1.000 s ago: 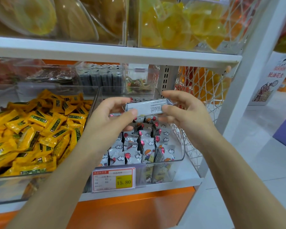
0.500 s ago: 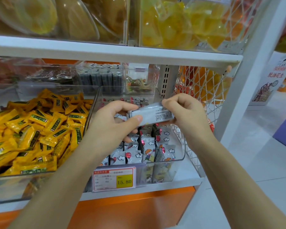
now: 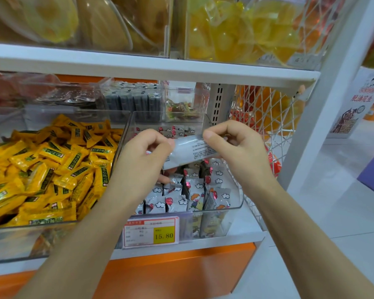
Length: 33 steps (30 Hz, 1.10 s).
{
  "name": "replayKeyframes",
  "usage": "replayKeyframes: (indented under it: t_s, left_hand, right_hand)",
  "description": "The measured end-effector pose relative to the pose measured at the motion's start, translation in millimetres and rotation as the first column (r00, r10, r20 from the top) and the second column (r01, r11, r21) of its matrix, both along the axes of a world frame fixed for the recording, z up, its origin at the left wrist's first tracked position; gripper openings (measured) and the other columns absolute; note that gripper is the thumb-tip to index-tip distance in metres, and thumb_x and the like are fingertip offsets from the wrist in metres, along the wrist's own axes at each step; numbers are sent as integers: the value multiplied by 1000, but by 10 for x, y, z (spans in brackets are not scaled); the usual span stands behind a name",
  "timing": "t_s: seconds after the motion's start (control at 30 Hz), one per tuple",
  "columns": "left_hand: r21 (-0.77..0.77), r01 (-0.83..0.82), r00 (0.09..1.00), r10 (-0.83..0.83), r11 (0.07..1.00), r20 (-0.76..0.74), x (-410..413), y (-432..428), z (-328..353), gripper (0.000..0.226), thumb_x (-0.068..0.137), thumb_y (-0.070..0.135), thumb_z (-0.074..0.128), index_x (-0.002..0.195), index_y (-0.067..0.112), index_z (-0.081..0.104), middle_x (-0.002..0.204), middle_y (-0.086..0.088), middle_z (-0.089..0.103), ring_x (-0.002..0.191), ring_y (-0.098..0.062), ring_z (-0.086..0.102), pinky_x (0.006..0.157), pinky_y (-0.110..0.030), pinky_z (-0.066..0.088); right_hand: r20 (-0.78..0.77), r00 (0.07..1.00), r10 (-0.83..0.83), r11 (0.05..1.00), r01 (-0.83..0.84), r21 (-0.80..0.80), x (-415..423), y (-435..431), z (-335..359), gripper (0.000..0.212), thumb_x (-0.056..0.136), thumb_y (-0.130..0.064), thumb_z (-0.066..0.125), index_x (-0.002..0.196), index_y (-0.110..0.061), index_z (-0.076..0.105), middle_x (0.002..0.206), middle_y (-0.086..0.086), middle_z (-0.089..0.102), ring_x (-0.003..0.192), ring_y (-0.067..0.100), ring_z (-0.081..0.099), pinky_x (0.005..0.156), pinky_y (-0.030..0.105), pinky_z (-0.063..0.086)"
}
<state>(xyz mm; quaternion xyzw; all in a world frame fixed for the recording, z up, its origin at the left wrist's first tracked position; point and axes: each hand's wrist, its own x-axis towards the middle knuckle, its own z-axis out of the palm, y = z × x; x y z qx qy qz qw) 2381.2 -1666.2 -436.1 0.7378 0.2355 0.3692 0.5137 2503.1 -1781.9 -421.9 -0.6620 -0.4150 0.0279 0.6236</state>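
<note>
While pinched by left hand [image 3: 144, 157] and right hand [image 3: 235, 148]: one silver-grey foil packet [image 3: 192, 153], print illegible.
Below: yellow price tag [image 3: 151, 232], 15.80.

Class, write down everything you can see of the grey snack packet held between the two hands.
The grey snack packet is a small oblong pouch of glossy silver-grey film. Its visible face carries fine dark print too small to read. It is held in the air, tilted with its right end higher, above the clear bin of cloud-patterned packets. The left hand pinches its left end, and the right hand pinches its upper right end. No tear shows.
</note>
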Motion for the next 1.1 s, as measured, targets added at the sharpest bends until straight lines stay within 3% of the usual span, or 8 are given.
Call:
replayKeyframes:
  t_s: [0.2, 0.33, 0.4, 0.5, 0.6, 0.8, 0.9, 1.1]
  left_hand:
    - [-6, -34, 999, 34, 999, -2, 17, 45, -5, 25, 98, 29, 39, 90, 12, 55, 74, -10, 58, 43, -8, 54, 36, -20, 43]
    - [-52, -1, 1000, 2, 999, 5, 75, 35, -15, 30, 99, 35, 32, 96, 15, 54, 62, -6, 50, 39, -7, 43, 39, -21, 32]
    - [-47, 22, 999, -20, 999, 44, 110, -5, -2, 27, 99, 35, 32, 106, 18, 51, 77, 2, 55, 50, -7, 54, 45, -26, 39]
    - [218, -52, 998, 60, 975, -33, 176, 8, -27, 30, 98, 29, 36, 124, 20, 48, 108, 7, 55, 78, 0, 57, 69, -20, 48]
    - [503, -59, 974, 161, 862, -162, 228, 77, -78, 32, 95, 20, 43, 126, 17, 54, 125, 0, 50, 102, -7, 46, 87, -4, 28]
    - [673, 331, 788, 199, 661, -583, 534, 131, -156, 37, 98, 34, 35, 130, 24, 50, 135, 1, 42, 126, -20, 25, 101, -39, 22]
    - [657, 391, 699, 257, 644, -667, 659, 171, -154, 36, 97, 37, 34, 125, 24, 52, 115, -5, 40, 120, -24, 24, 96, -41, 22]
    - [598, 369, 724, 183, 712, -665, 696, 187, -81, 15, 91, 33, 52, 79, 23, 51, 84, 6, 39, 100, -20, 36, 82, -35, 26]
  right_hand:
    - [-20, 966, 256, 964, -257, -74, 65, -28, 15, 43, 80, -7, 70, 115, -29, 63, 111, 5, 68, 98, 21, 64, 88, 36, 53]
    - [49, 977, 208, 978, -206, -44, 45, -2, 30, 30, 82, -12, 69, 105, -29, 65, 92, -3, 69, 73, 3, 63, 62, 19, 53]
    - [-7, 997, 81, 996, -80, 34, 73, 19, 35, 19, 83, -12, 67, 100, -21, 66, 89, 4, 70, 69, 8, 66, 56, 23, 56]
    - [-117, 990, -84, 989, 97, 111, 170, 22, 23, 19, 85, -17, 66, 103, -15, 62, 103, 12, 67, 82, 23, 69, 57, 23, 56]
    - [-121, 974, -193, 971, 207, 122, 243, 22, -4, 22, 84, -22, 67, 104, -20, 60, 108, 5, 63, 85, 25, 67, 55, 14, 49]
    - [-131, 969, -210, 968, 224, 110, 260, 101, -35, 19, 84, -21, 67, 101, -18, 59, 104, 9, 64, 89, 24, 64, 66, 25, 55]
    - [-116, 965, -235, 967, 244, 73, 242, 129, -38, 21, 84, -24, 68, 102, -19, 60, 102, 0, 62, 98, 23, 63, 85, 45, 53]
    - [-107, 966, -236, 969, 242, 42, 246, 138, -33, 21, 85, -25, 66, 101, -12, 61, 96, 2, 64, 88, 22, 65, 77, 45, 55]
